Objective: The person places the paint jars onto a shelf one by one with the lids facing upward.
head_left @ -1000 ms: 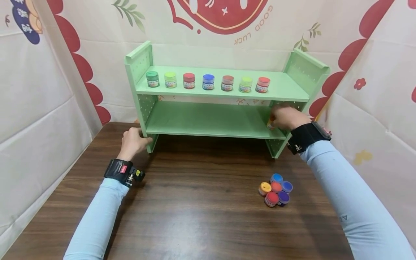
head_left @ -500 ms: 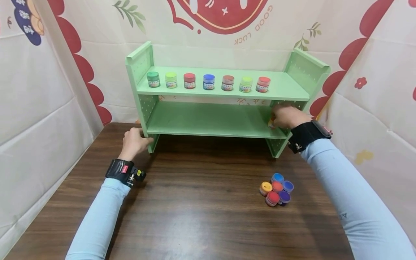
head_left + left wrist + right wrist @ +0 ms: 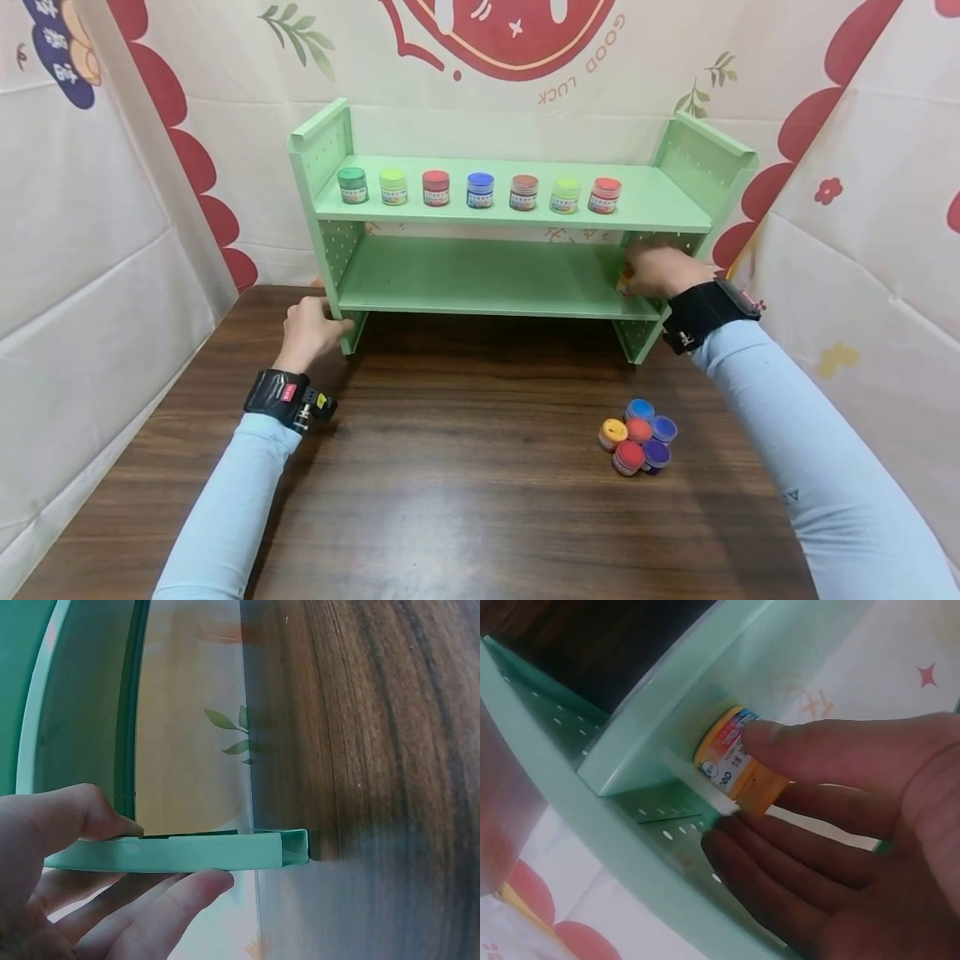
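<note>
My left hand (image 3: 311, 329) grips the left leg of a two-tier green shelf (image 3: 480, 275). In the left wrist view the thumb lies on one face of the side panel (image 3: 187, 853) and the fingers on the other. At the right end of the lower tier, my right hand (image 3: 663, 268) holds a small paint jar (image 3: 731, 754) with a yellow-orange lid and a printed label. Thumb and fingers pinch it, its base against the lower board close to the perforated right side panel (image 3: 682, 832). In the head view the hand covers most of this jar.
Several paint jars stand spaced in a row along the upper tier, from a dark green jar (image 3: 352, 185) to a red jar (image 3: 604, 195). A tight cluster with a yellow-lidded jar (image 3: 612, 433) sits on the brown table (image 3: 450, 467). A printed cloth (image 3: 480, 125) hangs behind.
Hardly anything differs. Both hands keep their places, the right one still at the yellow-orange jar; the head view shifts only slightly.
</note>
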A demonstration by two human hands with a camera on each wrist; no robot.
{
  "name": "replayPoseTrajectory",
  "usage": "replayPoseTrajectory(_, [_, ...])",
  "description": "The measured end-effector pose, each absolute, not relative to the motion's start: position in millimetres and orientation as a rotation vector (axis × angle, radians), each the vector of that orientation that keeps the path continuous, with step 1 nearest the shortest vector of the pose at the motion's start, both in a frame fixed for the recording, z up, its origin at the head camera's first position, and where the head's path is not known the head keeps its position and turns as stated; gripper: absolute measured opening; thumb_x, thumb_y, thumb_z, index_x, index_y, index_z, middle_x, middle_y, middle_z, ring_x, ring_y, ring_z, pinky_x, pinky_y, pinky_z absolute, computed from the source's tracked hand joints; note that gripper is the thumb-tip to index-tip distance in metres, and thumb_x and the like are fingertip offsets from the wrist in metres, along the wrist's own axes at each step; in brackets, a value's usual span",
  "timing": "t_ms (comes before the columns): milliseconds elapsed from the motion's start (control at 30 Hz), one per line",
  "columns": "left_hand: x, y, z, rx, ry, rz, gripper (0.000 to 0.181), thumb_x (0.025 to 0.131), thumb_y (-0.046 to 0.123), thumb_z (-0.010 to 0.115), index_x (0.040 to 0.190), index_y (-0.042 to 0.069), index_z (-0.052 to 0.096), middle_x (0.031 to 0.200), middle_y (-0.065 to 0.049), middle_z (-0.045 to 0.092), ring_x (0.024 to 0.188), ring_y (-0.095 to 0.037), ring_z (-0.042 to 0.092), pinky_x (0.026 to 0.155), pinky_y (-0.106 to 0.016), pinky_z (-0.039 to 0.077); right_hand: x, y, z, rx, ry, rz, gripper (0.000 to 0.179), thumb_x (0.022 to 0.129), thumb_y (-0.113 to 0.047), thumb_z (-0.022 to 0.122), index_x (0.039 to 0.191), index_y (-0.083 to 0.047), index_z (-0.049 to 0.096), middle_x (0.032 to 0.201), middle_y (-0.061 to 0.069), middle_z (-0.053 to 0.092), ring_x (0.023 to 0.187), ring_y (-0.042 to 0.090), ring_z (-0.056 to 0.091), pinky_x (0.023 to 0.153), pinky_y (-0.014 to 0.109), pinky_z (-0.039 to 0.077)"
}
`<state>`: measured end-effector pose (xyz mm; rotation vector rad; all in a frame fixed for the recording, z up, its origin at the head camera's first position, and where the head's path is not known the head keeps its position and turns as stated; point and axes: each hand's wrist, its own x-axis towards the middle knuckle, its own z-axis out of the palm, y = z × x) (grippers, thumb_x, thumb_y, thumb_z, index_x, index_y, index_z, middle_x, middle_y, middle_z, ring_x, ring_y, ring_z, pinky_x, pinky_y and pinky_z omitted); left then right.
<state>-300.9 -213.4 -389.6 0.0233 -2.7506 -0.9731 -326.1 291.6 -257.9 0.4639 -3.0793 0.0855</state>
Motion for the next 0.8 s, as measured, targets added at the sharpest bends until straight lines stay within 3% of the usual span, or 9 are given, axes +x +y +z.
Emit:
replayPoseTrajectory(233, [-299,-216,-392,0.015,-2.748,-0.946,0.026,0.087,0.023,0.072,0.100,0.000,0.073,0.087,-0.017,0.076,0.090,-0.037,0.069,0.073,-0.043,0.049,-314,287,-257,0.508,-3.043,0.169,0.046,0.088,-0.011,0.073,0.129,0.004,0.057,0.112,0.022,0.059,0.091,0.034,0.054,0.079,0.046,0.042])
replayPoseTrajectory(267, [-299,-216,-392,0.014,-2.746,-0.945,0.027,0.087,0.023,0.072,0.100,0.000,0.073,0.088,-0.017,0.076,0.090,-0.038,0.069,0.073,-0.044,0.049,-311,286,-257,0.507,-3.040,0.169,0.047,0.089,-0.011,0.072,0.131,0.004,0.058,0.108,0.022,0.060,0.090,0.034,0.054,0.077,0.046,0.042])
replayPoseTrajectory(400, [-297,-217,-393,0.015,-2.739,-0.948,0.028,0.088,0.024,0.072,0.103,0.000,0.073,0.091,-0.019,0.075,0.092,-0.038,0.068,0.076,-0.047,0.050,-301,279,-260,0.520,-2.976,0.165,0.042,0.088,-0.008,0.068,0.127,0.002,0.059,0.084,0.016,0.053,0.076,0.030,0.051,0.067,0.043,0.040])
replayPoseTrajectory(467, [-297,-217,-393,0.016,-2.740,-0.954,0.029,0.088,0.024,0.072,0.104,0.000,0.072,0.092,-0.019,0.075,0.093,-0.038,0.067,0.077,-0.049,0.050,-293,277,-265,0.545,-2.918,0.177,0.044,0.087,-0.007,0.069,0.129,0.002,0.058,0.083,0.016,0.051,0.077,0.030,0.052,0.067,0.044,0.042])
replayPoseTrajectory(633, [-296,-215,-392,0.017,-2.747,-0.952,0.029,0.089,0.024,0.071,0.104,0.000,0.072,0.093,-0.018,0.075,0.095,-0.040,0.067,0.078,-0.051,0.049,-268,274,-283,0.627,-2.720,0.316,0.049,0.089,-0.010,0.075,0.135,0.000,0.061,0.120,0.023,0.064,0.101,0.037,0.062,0.083,0.053,0.051])
replayPoseTrajectory(700, [-296,-214,-392,0.010,-2.745,-0.950,0.028,0.089,0.024,0.071,0.104,0.000,0.072,0.093,-0.018,0.075,0.096,-0.040,0.067,0.079,-0.051,0.050,-258,275,-292,0.674,-2.686,0.404,0.042,0.090,-0.008,0.075,0.130,-0.001,0.065,0.122,0.021,0.066,0.103,0.036,0.067,0.084,0.052,0.054])
replayPoseTrajectory(800, [-297,-213,-391,-0.003,-2.741,-0.957,0.030,0.090,0.024,0.070,0.106,-0.001,0.072,0.094,-0.019,0.075,0.096,-0.039,0.067,0.078,-0.050,0.049,-247,277,-304,0.768,-2.751,0.504,0.032,0.090,-0.009,0.077,0.121,-0.004,0.070,0.109,0.012,0.074,0.095,0.027,0.073,0.081,0.047,0.057])
